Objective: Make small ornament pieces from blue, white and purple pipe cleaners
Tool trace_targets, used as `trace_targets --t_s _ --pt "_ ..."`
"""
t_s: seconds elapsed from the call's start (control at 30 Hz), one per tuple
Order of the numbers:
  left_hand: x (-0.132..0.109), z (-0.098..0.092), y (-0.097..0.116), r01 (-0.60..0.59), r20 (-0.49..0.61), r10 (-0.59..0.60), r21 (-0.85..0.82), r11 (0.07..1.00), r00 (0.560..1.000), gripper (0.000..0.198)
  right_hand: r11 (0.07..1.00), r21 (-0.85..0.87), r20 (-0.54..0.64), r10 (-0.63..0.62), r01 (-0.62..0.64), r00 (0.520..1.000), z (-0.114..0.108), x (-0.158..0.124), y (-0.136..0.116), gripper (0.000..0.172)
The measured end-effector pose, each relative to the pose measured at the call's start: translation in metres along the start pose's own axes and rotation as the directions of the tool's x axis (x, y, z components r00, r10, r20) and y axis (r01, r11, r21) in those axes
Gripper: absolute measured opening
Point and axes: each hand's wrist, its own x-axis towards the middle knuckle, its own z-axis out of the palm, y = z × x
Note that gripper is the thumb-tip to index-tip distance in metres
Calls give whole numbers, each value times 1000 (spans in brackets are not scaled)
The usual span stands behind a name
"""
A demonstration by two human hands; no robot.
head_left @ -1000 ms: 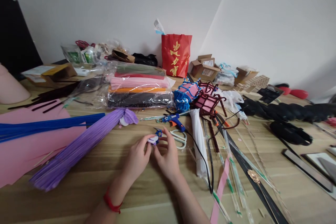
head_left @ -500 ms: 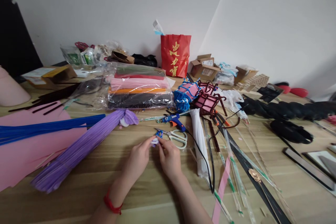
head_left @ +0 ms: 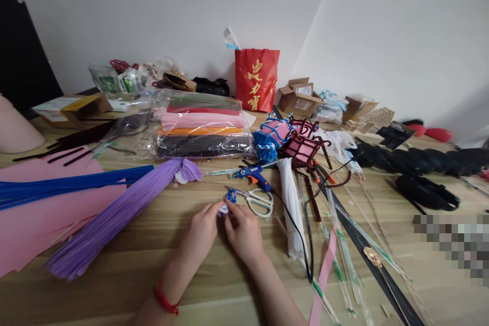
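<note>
Both my hands meet low over the wooden table (head_left: 214, 285) near its front middle. My left hand (head_left: 200, 234), with a red band at the wrist, and my right hand (head_left: 244, 232) pinch a small white and purple piece (head_left: 223, 209) between their fingertips. A small blue twisted bit (head_left: 231, 195) lies just beyond the fingers. White-handled scissors (head_left: 256, 201) rest right of that, and a blue glue gun (head_left: 255, 175) lies behind them with its black cord running toward me.
A purple bundle of stems (head_left: 118, 214), a blue bundle (head_left: 72, 183) and pink sheets (head_left: 42, 209) fill the left. Bagged coloured stems (head_left: 202, 130), a red bag (head_left: 255, 79), small woven lanterns (head_left: 290, 142), a white bundle (head_left: 288, 204) and long strips lie behind and right.
My hands have dropped slightly toward me and closed tighter together around the small piece. The right fingers, raised a second ago, now curl down onto it.
</note>
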Motion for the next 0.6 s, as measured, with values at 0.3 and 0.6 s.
trace_targets --t_s 0.3,0.6 --pt "-4 3 0 9 24 -11 75 997 1000 45 1000 9 18 -22 22 1000 1 1 4 22" --pt "-5 1 8 55 9 -55 48 997 998 38 996 -87 3 28 -27 1000 5 -2 -2 22"
